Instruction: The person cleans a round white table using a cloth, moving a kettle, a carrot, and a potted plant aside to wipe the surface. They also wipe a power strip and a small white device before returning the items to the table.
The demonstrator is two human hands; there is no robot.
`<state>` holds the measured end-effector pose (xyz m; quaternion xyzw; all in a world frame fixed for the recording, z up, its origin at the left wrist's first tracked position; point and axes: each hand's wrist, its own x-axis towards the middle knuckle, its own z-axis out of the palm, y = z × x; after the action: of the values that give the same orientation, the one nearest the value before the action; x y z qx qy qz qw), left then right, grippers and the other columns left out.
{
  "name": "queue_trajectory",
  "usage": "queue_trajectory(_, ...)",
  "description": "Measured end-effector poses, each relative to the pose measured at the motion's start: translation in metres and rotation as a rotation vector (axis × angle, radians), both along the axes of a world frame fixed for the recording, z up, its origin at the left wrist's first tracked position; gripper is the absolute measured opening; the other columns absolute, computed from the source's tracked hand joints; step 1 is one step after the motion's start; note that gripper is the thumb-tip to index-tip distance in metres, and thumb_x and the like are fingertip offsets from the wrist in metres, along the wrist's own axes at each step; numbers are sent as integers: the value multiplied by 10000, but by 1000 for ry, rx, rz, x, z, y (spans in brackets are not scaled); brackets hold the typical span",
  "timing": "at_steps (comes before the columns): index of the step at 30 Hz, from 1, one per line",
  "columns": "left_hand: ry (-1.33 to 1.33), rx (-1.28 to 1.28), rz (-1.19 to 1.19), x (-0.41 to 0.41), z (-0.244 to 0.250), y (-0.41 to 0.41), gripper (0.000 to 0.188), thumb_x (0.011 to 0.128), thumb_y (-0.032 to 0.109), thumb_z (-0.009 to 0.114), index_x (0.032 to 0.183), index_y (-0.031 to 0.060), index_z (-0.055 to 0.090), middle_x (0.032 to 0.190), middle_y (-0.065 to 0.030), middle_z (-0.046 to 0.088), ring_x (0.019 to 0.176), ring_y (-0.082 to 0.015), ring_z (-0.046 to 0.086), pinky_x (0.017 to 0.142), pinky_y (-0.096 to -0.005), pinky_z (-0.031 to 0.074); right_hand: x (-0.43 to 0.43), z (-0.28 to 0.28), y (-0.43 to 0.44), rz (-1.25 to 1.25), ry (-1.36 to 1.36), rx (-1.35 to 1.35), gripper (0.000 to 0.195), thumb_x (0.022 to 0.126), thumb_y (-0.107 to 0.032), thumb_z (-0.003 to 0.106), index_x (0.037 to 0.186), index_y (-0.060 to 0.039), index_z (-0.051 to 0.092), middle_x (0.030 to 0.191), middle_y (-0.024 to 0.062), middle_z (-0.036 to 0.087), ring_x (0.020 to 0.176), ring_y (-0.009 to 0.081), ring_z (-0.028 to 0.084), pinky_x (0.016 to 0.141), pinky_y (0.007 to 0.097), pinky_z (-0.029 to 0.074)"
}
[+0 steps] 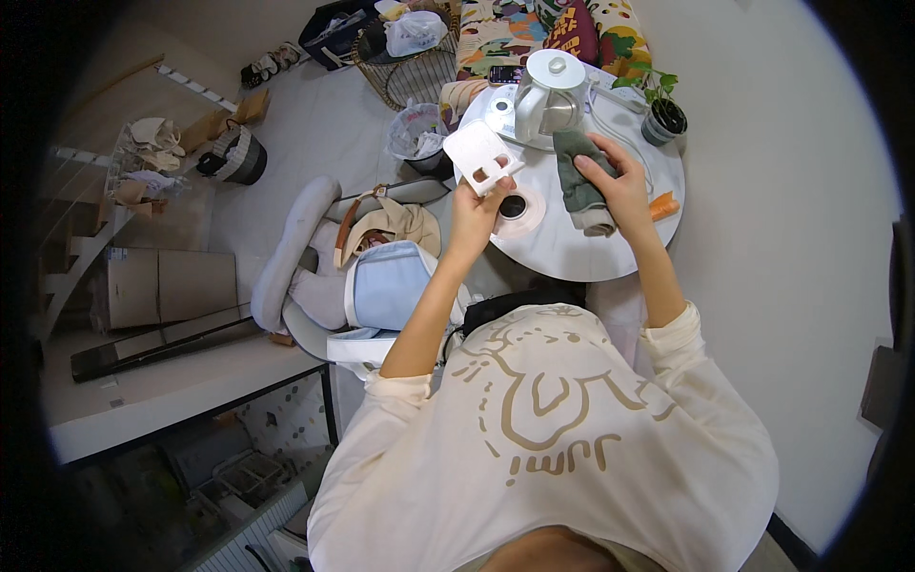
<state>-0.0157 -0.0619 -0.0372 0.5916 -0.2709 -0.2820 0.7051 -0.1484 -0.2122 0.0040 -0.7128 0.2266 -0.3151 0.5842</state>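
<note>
Between the fingers of my left hand is a flat white plastic piece with small cutouts at its lower edge, held above the left side of a round white table. My right hand grips a folded dark green cloth over the middle of the table. A round pale pink and white object with a dark centre lies on the table beside my left hand. Behind both hands stands a glass kettle with a white lid and handle, next to a white base with a dial.
Right of the cloth lies an orange item; a potted plant and a power strip are at the back right. A phone lies behind the kettle base. Left are a lined bin and a chair bearing a blue and white bag.
</note>
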Motion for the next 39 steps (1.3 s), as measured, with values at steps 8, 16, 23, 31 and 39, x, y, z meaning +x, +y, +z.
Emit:
queue_trajectory(8,-305,-83,129,4,-1,-10,125,807,13,565,913,-43,600,960,-106,573,852,-189,564,724,-289,446,3,5,26,275,125,-642,293,720,-109,649,1011,-93,616,1006,48,552,906,269,460,825,337,396)
queue_trajectory(16,-155,-165,149,14,16,-7,205,828,19,540,1019,-35,593,1021,-100,615,907,-152,577,807,-272,442,-11,-2,57,556,130,-564,261,720,-98,631,980,-96,611,998,38,544,889,263,455,796,339,404)
queue_trajectory(23,-283,-155,99,16,28,0,242,829,10,565,1065,-44,570,1054,-106,606,915,-150,576,823,-266,450,-13,23,23,94,-48,-278,266,750,-71,601,1015,-42,599,997,101,543,935,240,511,828,315,394)
queue_trajectory(31,36,153,-200,7,25,-2,272,855,161,567,1064,-13,571,950,-31,601,844,-78,540,753,-203,407,9,-26,16,-26,-6,-295,264,771,-85,606,1024,-15,595,993,94,564,953,228,511,842,300,384)
queue_trajectory(39,-38,-58,-9,5,-8,1,285,908,225,504,980,-36,596,925,-63,622,845,-112,562,733,-243,434,7,-26,16,21,-8,-209,271,757,-95,616,1015,-13,602,980,92,572,933,229,520,835,306,389)
